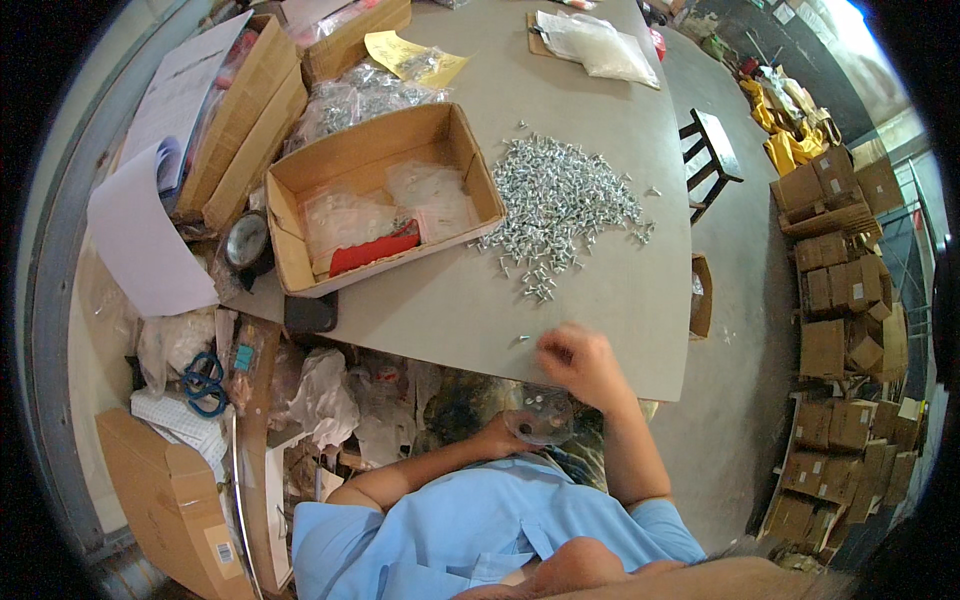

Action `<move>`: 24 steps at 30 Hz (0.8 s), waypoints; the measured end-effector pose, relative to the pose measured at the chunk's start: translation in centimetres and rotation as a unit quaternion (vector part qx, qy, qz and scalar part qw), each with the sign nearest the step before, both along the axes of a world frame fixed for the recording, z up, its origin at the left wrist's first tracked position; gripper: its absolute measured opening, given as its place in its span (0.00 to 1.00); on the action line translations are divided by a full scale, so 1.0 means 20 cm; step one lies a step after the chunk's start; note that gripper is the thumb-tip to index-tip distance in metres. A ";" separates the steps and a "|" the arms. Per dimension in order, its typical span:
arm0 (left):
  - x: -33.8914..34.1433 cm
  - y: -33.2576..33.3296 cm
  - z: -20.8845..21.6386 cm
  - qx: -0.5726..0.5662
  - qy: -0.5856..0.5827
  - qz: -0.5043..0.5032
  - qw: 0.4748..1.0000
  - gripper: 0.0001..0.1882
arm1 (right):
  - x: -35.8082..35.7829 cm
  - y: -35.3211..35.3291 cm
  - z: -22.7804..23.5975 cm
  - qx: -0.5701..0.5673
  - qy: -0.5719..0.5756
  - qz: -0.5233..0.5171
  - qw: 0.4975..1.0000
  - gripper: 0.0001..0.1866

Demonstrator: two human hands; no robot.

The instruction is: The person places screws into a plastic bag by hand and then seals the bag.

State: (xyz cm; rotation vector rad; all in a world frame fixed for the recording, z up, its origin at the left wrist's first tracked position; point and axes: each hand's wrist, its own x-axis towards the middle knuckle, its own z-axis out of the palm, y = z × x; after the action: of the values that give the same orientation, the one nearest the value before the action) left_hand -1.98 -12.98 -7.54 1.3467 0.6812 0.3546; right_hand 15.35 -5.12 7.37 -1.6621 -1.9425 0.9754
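Note:
A loose heap of small silver screws (565, 200) is spread over the grey table (440, 300). One single screw (523, 338) lies apart from it, close to the front edge. Just right of that screw is my right hand (580, 365), fingers curled together over the table; whatever they hold, if anything, is hidden. Below the table edge, at my lap, my left hand (497, 437) grips a clear plastic bag (543, 418). A few small bright pieces show in the bag, too small to make out surely.
Left of the heap stands an open cardboard box (385, 250) with clear bags and a red object inside. Behind it are bagged hardware (370, 95) and a yellow sheet (415, 60). Blue-handled scissors (205, 385) lie at left. A stool (710, 150) and stacked cartons (840, 280) stand right.

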 end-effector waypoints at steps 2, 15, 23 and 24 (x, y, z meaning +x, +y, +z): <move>0.00 0.02 0.09 -0.010 0.020 0.004 1.000 0.21 | -0.02 0.06 -0.06 0.133 -0.016 -0.099 0.986 0.11; 0.01 -0.02 -0.10 -0.007 0.012 0.004 1.000 0.29 | -0.03 0.11 -0.12 0.154 -0.033 -0.133 0.978 0.09; 0.01 -0.02 -0.08 0.027 0.045 0.005 0.999 0.28 | -0.04 0.13 -0.11 0.250 -0.053 -0.050 0.965 0.08; 0.01 -0.02 -0.08 0.035 0.035 0.014 0.999 0.27 | -0.04 0.12 -0.11 0.238 -0.054 -0.049 0.969 0.08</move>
State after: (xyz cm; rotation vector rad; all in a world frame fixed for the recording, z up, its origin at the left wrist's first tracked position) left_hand -1.86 -13.42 -9.14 1.4223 0.7523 0.3577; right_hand 14.58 -2.80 5.16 -1.5312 -1.9444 0.3450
